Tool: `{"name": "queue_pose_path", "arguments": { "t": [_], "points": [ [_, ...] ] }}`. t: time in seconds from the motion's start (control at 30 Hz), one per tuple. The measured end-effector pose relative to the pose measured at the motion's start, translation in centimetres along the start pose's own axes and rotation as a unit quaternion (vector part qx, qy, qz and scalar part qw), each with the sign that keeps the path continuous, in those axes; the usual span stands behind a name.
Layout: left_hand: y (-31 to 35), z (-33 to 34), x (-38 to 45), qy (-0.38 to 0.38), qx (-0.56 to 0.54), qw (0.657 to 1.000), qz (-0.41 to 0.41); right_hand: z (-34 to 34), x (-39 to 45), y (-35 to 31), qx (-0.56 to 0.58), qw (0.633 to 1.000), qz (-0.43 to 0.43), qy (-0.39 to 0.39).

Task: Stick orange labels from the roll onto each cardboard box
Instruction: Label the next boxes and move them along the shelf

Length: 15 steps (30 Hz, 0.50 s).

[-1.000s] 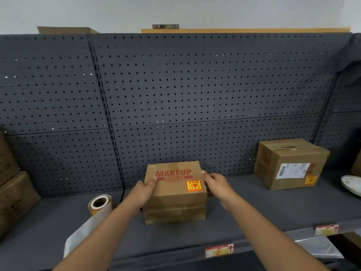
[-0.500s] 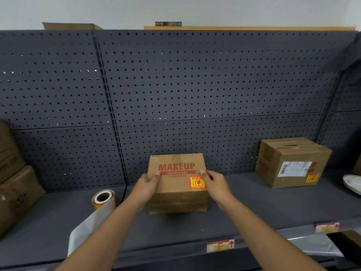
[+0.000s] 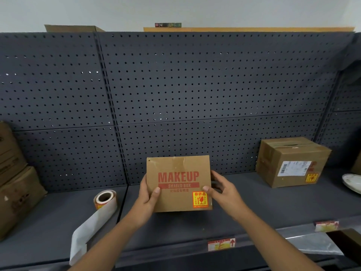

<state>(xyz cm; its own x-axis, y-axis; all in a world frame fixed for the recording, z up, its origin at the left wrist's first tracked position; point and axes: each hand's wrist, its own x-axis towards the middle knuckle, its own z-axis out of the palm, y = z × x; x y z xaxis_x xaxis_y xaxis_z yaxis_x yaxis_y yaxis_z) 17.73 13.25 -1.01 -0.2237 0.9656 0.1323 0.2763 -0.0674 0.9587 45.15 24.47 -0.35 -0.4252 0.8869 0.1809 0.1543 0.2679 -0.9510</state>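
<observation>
Front lip of shelf [image 3: 195, 231], nearest: red-and-white price tag [image 3: 221, 244] at centre, second tag [image 3: 326, 226] farther right, clear plastic sheet [image 3: 316, 243] at right corner.

White backing strip [image 3: 88, 229] trailing from label roll [image 3: 105, 199] toward front edge, left of centre. Roll lying on shelf deck, core facing viewer, orange labels visible on outer wrap.

Left hand [image 3: 146, 200]: grip clamped on left edge of MAKEUP box [image 3: 178, 183], thumb over printed front face, fingers behind and hidden. Right hand [image 3: 221, 189]: grip clamped on right edge of same box, thumb pressed on front face just above orange label [image 3: 200, 199], fingers curled round right side. Box held between both hands, printed face tilted toward camera. Contact between lower edge and shelf: cannot tell. Label affixed at lower right corner of printed face.

Second cardboard box [image 3: 293, 163] resting on shelf deck, well apart to right; white shipping slip on front face, orange sticker [image 3: 311, 177] at lower right corner of that face. White plate [image 3: 352, 182] at far right edge, partly cut off.

Stacked brown cartons [image 3: 13, 178] at far left edge of shelf.

Dark grey pegboard [image 3: 195, 94] forming rear wall behind all items. Flat cardboard [image 3: 72, 28] and wooden board [image 3: 248, 29] lying on top of unit.
</observation>
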Motion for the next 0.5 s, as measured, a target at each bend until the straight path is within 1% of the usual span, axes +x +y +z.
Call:
{"name": "queue_pose_path", "arguments": {
  "t": [0.17,0.33,0.5],
  "points": [
    [-0.8,1.1,-1.9,0.018,0.035,0.999,0.027,0.1,-0.6,1.1,-0.012,1.000,-0.012,0.004],
    [-2.6,1.8,-3.4,0.034,0.098,0.994,0.032,0.3,-1.9,3.1,-0.015,1.000,0.026,0.007],
    [-2.8,2.1,-3.9,0.050,0.109,0.992,0.040,0.8,-2.8,3.4,-0.020,0.999,0.030,0.015]
  ]
}}
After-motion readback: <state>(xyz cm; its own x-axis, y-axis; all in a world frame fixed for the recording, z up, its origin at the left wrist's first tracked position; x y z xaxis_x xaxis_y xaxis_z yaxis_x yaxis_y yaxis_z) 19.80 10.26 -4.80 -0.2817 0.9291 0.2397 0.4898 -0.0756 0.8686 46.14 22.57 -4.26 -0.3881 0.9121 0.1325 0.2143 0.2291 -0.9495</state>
